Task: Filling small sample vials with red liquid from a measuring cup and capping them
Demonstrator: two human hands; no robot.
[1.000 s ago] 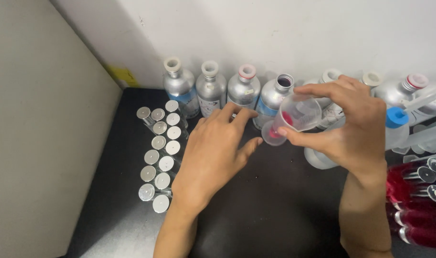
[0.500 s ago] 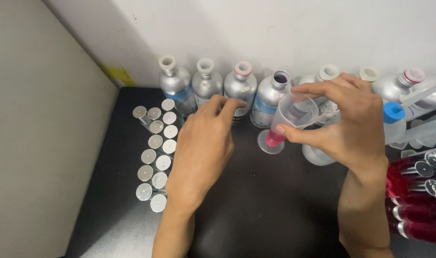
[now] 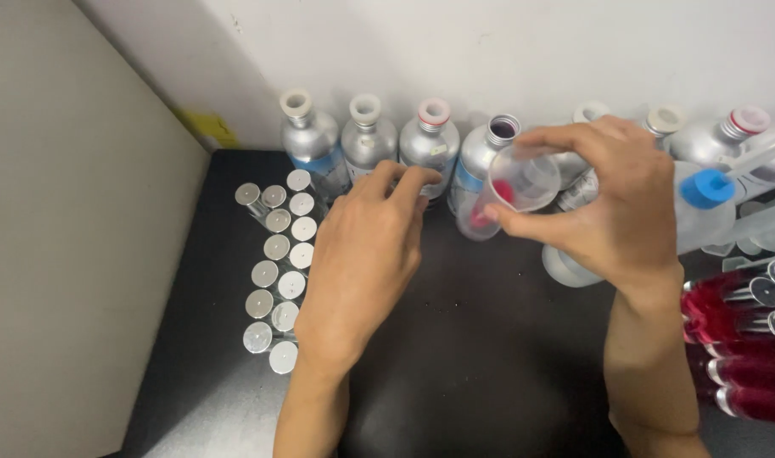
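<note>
Head view: right hand [image 3: 612, 212] grip holds plastic cup [image 3: 510, 193] near open bottle [image 3: 481, 157]; left hand [image 3: 366, 263] loose.

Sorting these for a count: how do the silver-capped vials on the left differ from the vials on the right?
The left vials stand upright in two rows and look clear; the right vials lie on their sides and show red liquid. The left hand is beside the upright ones. Both kinds have silver caps.
</note>
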